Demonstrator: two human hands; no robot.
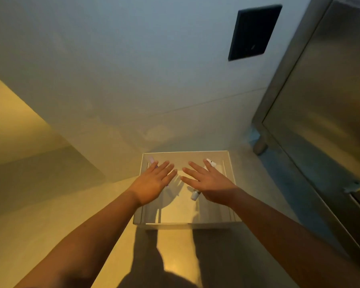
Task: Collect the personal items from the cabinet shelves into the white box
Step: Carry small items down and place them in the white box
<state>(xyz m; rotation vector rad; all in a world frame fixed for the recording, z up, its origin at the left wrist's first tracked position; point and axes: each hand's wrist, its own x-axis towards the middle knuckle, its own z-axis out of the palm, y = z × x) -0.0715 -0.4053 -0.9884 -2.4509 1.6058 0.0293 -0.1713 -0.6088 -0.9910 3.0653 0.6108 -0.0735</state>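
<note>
2 hands, both mine, hung flat and palm-down over the white box [185, 152], fingers straight and spread, gripping nothing. my left hand [154, 180] covered the left half and my right hand [208, 183] the right half, with the fingertips close together over the middle. the box sat on the pale floor [50, 204] just in front of the wall, near the foot of a stainless steel cabinet [320, 100] on my right. i judged it was put there to be within easy reach of the shelves, which were out of view. 3 items lay inside: a slim lilac stick [151, 160] poking out past my left fingers, a white capped bottle [195, 195] lying beside the base of my right thumb, and a white container [211, 163] beyond my right fingertips by the far right corner. i could not tell whether my palms touched any of them. i judged the spread, empty hands suited settling the items flat on the box bottom rather than picking one out.
</note>
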